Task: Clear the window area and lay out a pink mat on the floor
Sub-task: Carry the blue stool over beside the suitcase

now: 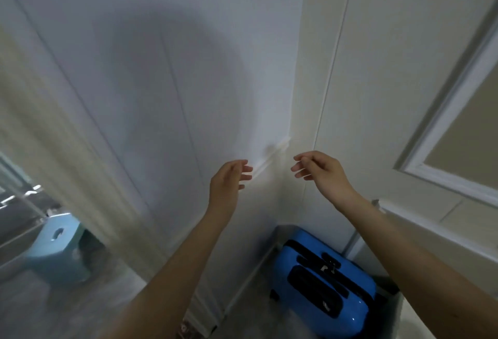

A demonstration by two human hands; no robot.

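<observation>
Forearms reach up from the bottom edge toward the corner of the room, both bare. Nearest of the things below them, a blue suitcase (323,293) stands on the floor in that corner, its black zip band and handles facing up; a small pale mark sits on its shell, too blurred to read as any brand or word. No readable writing shows anywhere else either.

Left of the suitcase and well apart from it, a light blue stool (58,247) with a hole in its seat stands on the grey floor (67,309), close beside a pale curtain (51,134) that hangs down the left side. Beyond the stool, glass and a frame of the window area (16,204) show at the far left edge.

Above the suitcase, the left hand (229,179) and the right hand (320,169) are raised near each other in front of the corner, apart and not touching. Fingers (246,177) of the left hand are loosely spread and relaxed, holding nothing. Those of the right hand curve loosely, thumb near the fingertips, with nothing visible between them.

Farthest, the white wall (167,69) carries a round shadow, and a panelled white door (404,96) stands right of the corner. A pink mat is not visible.
</observation>
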